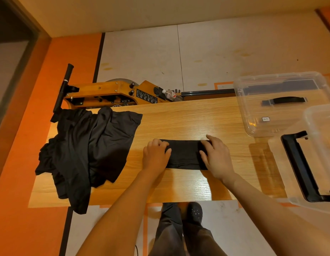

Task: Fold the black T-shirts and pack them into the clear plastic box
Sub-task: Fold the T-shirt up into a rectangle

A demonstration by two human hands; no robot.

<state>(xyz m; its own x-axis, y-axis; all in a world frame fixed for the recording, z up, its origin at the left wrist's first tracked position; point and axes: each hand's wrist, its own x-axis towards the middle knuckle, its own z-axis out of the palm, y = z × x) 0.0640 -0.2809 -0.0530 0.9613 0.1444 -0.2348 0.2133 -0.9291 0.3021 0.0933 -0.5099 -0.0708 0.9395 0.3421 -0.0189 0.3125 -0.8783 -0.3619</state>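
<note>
Both hands grip the folded shirt on the worktop: left hand curled on one end, right hand on the other, box beyond.

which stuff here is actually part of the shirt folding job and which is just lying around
Part of the job:
- folded black T-shirt, held at its ends by left hand and right hand
- pile of unfolded black T-shirts
- clear plastic box
- clear plastic lid with black handle

Just lying about:
- wooden rowing machine
- plastic water bottle
</note>
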